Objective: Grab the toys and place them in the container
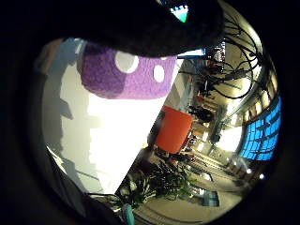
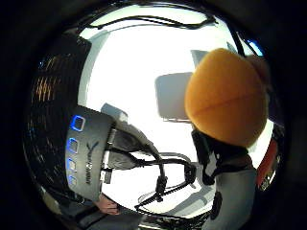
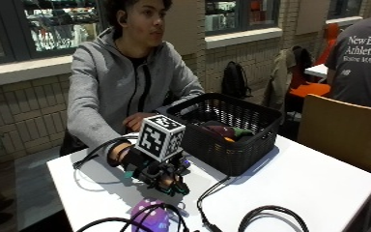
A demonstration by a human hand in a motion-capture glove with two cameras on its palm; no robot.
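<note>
Gloved right hand: the black-gloved right hand [image 3: 152, 170] hangs low over the white table [image 3: 301, 183], near the table's near-left edge. Its fingers point down toward the table; whether they are curled round anything cannot be told from these views.
Purple toy: a soft purple toy with white round spots [image 3: 150, 216] lies on the table just in front of and below the hand, apart from it. In the little-finger palm view the same toy [image 1: 127, 75] sits on the white surface close under the palm.
Orange toy: a rounded orange plush shape [image 2: 226, 98] fills much of the thumb-side palm view, close to the palm.
Container: a black woven plastic basket [image 3: 237, 150] stands on the table to the right of the hand and farther back, with dark red and green toys [image 3: 222, 130] inside.
Bare hand: the other hand [image 3: 136, 121] rests at the table's far edge, left of the basket.
</note>
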